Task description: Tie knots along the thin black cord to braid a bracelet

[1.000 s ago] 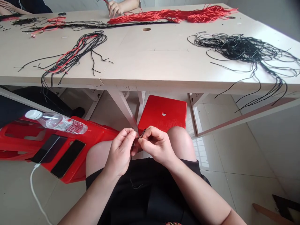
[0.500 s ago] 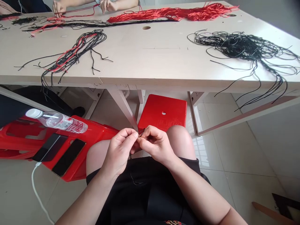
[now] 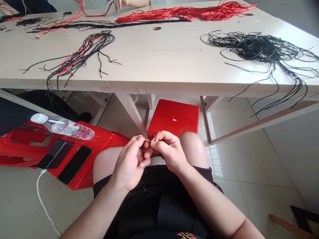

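Observation:
Over my lap, my left hand (image 3: 131,161) and my right hand (image 3: 167,150) meet fingertip to fingertip. Both pinch a thin black cord (image 3: 149,136) that curls into small loops just above the fingers. The cord's tail hangs down between my hands toward my black skirt. On the table ahead lie a tangle of black cords (image 3: 259,49) at the right, a mixed black and red bundle (image 3: 82,54) at the left, and a long heap of red cords (image 3: 189,14) at the back.
The pale table (image 3: 159,69) spans the view above my knees. A red stool (image 3: 174,118) stands under it. At my left another red stool (image 3: 99,142) carries a water bottle (image 3: 63,126) and two phones (image 3: 64,159), one on a white cable. Other people's hands work at the far edge.
The cord between my fingers has gone from a short straight end to small curled loops above them. My hands have shifted slightly up. The people at the far edge have lifted a red cord.

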Action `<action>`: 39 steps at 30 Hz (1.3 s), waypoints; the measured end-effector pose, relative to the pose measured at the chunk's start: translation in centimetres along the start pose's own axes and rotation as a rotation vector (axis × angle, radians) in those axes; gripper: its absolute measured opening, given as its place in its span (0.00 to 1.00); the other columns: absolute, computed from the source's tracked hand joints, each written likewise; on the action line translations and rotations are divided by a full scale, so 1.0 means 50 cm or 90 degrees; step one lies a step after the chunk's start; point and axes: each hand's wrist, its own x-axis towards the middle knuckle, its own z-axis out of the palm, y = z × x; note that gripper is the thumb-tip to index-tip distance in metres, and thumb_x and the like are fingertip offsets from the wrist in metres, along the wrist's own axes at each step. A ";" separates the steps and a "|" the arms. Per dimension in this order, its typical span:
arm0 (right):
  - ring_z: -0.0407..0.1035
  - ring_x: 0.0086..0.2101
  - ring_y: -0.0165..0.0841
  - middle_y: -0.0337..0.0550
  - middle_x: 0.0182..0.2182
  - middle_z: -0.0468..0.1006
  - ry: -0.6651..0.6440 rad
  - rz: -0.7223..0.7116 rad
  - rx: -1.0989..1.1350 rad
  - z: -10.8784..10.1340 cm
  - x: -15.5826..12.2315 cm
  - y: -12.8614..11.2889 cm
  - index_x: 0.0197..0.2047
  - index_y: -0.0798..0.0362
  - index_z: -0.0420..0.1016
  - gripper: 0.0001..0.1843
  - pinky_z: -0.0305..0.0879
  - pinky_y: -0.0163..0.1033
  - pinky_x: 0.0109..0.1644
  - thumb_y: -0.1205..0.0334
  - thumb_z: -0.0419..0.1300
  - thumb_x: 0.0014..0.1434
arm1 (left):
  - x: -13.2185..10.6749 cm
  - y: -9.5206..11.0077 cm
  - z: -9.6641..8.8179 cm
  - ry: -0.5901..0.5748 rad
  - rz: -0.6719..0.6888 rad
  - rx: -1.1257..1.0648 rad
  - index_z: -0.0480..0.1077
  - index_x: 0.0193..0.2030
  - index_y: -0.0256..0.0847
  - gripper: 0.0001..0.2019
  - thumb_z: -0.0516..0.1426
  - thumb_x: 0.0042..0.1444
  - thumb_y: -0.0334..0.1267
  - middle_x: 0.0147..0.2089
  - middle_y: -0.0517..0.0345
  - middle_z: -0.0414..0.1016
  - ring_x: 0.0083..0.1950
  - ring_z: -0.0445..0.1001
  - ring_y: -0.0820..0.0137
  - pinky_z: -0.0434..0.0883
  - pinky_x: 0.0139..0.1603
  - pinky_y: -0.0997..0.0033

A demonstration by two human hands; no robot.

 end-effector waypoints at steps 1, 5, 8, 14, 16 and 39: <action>0.67 0.22 0.26 0.35 0.22 0.73 0.012 -0.009 -0.002 0.000 0.000 0.000 0.22 0.53 0.66 0.08 0.66 0.35 0.29 0.65 0.62 0.46 | -0.001 -0.002 -0.003 -0.001 0.014 0.019 0.66 0.32 0.36 0.04 0.57 0.54 0.35 0.26 0.63 0.65 0.23 0.63 0.81 0.56 0.14 0.86; 0.58 0.21 0.21 0.31 0.19 0.68 0.085 -0.044 -0.006 -0.003 0.001 -0.001 0.22 0.53 0.67 0.07 0.57 0.28 0.25 0.67 0.62 0.47 | -0.003 -0.006 -0.020 -0.014 0.066 0.134 0.67 0.42 0.40 0.11 0.60 0.52 0.36 0.27 0.63 0.69 0.24 0.65 0.81 0.59 0.18 0.86; 0.56 0.20 0.21 0.31 0.20 0.67 0.096 -0.028 0.002 -0.003 0.001 0.001 0.22 0.53 0.67 0.07 0.56 0.28 0.24 0.67 0.61 0.48 | -0.002 -0.004 -0.032 0.001 0.126 0.211 0.67 0.41 0.40 0.12 0.63 0.50 0.36 0.29 0.62 0.71 0.29 0.71 0.78 0.63 0.21 0.86; 0.68 0.34 0.29 0.42 0.40 0.72 -0.026 -0.181 -0.128 -0.005 -0.005 0.005 0.34 0.49 0.76 0.04 0.68 0.38 0.37 0.63 0.63 0.52 | -0.006 0.005 -0.038 -0.016 0.129 0.215 0.65 0.40 0.42 0.12 0.62 0.51 0.37 0.28 0.66 0.71 0.25 0.68 0.80 0.64 0.22 0.85; 0.69 0.39 0.32 0.43 0.43 0.72 -0.070 -0.201 -0.162 -0.007 -0.006 0.008 0.41 0.48 0.76 0.10 0.69 0.42 0.43 0.62 0.63 0.53 | -0.006 0.009 -0.039 -0.017 0.138 0.216 0.65 0.39 0.42 0.11 0.62 0.51 0.37 0.27 0.66 0.71 0.24 0.68 0.81 0.65 0.22 0.85; 0.63 0.24 0.24 0.38 0.30 0.78 -0.070 -0.022 -0.174 -0.010 -0.007 0.001 0.35 0.52 0.76 0.09 0.61 0.32 0.28 0.57 0.64 0.52 | -0.021 0.022 -0.042 0.070 0.319 0.426 0.71 0.41 0.43 0.14 0.64 0.46 0.30 0.34 0.59 0.76 0.36 0.76 0.72 0.74 0.38 0.78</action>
